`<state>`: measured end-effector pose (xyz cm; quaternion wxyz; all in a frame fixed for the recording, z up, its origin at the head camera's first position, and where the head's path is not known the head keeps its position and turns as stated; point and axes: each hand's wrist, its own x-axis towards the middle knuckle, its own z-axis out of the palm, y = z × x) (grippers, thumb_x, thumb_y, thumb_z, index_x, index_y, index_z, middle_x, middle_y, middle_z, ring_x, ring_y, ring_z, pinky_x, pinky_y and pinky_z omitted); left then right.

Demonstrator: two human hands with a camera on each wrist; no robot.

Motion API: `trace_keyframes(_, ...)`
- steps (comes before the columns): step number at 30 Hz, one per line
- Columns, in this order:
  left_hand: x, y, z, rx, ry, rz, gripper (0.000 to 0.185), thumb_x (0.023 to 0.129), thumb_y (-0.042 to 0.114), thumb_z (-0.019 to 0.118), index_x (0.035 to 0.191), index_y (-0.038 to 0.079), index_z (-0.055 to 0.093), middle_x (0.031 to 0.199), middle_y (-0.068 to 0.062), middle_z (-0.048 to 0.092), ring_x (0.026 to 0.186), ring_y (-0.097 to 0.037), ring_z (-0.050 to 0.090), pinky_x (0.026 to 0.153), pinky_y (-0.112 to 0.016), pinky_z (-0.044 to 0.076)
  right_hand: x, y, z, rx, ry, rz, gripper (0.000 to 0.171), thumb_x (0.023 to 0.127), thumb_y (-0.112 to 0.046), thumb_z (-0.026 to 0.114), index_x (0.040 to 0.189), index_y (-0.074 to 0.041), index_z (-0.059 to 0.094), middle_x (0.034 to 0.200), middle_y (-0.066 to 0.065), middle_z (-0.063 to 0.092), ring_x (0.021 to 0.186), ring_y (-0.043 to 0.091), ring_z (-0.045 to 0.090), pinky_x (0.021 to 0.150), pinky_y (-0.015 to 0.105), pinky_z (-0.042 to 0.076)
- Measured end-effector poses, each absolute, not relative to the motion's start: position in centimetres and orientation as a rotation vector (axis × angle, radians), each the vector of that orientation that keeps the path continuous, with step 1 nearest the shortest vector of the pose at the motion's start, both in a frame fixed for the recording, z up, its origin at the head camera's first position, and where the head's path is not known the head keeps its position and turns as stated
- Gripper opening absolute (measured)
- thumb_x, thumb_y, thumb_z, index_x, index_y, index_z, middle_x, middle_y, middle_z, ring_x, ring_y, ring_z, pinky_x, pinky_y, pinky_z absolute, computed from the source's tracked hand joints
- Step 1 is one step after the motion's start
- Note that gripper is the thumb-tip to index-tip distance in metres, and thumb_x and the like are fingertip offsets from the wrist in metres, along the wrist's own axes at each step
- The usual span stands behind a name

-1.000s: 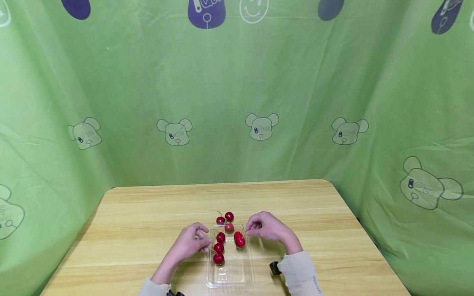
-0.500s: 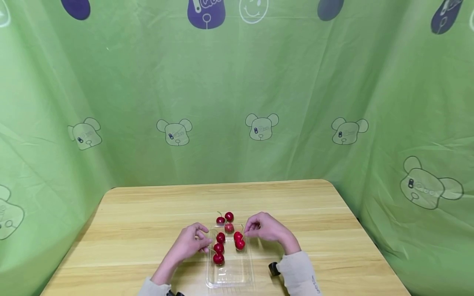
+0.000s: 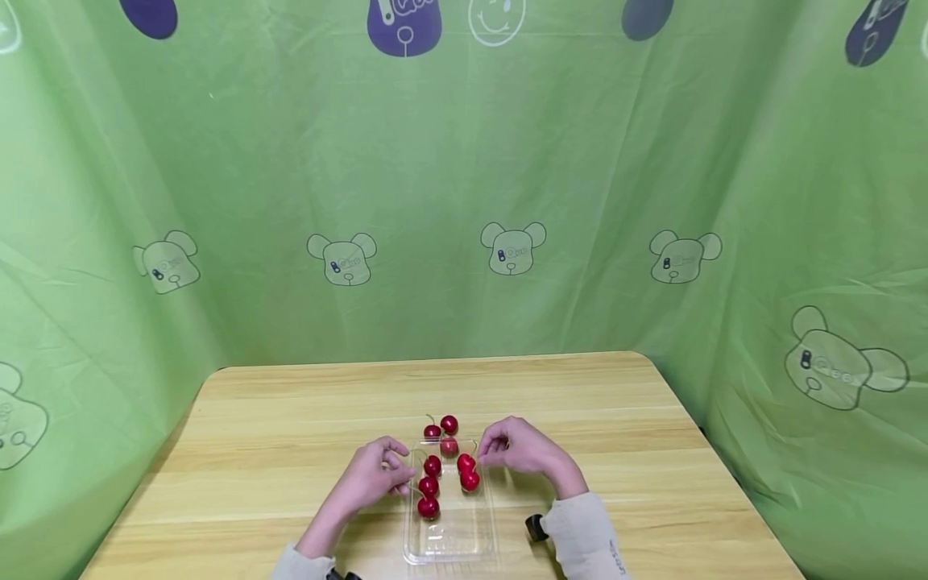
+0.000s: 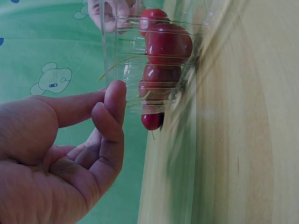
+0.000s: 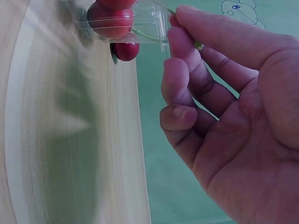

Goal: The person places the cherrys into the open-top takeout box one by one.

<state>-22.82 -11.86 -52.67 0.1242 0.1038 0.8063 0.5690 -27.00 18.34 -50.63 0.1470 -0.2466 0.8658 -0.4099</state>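
A clear plastic box (image 3: 457,544) stands on the table with red cherries inside. Several cherries (image 3: 428,486) line its left side, and two lie on the right, the nearer one a cherry (image 3: 470,481) by my right hand. My left hand (image 3: 368,475) pinches the box's left rim between thumb and index finger, as the left wrist view shows. My right hand (image 3: 529,445) is at the right rim; in the right wrist view its thumb and index finger pinch a green cherry stem (image 5: 149,35), whose end pokes out past the fingertips.
Beyond the box's far edge, more cherries (image 3: 449,424) lie on the wooden table (image 3: 290,419); one is seen partly through the plastic. A green printed curtain (image 3: 435,161) surrounds the table at the back and sides. Dark wrist cameras (image 3: 536,527) sit below the sleeves.
The nearer right-hand cherry has shifted slightly toward the near end of the box, and my right hand has moved slightly left. My left hand stays in place.
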Motion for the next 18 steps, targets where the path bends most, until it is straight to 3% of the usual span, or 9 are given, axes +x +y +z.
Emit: trace_keyframes(18, -22.8, -11.88, -52.59, 0.313, 2.359, 1.645, 0.042, 0.092, 0.006, 0.075, 0.124, -0.012, 0.055, 0.09, -0.013, 0.071, 0.067, -0.017, 0.07, 0.065, -0.037, 0.064, -26.93, 18.17, -50.69, -0.701, 2.5, -1.157, 0.008, 0.088, -0.004, 0.078, 0.091, -0.012, 0.077, 0.085, 0.003, 0.071, 0.076, 0.014, 0.061, 0.067, 0.024, 0.053)
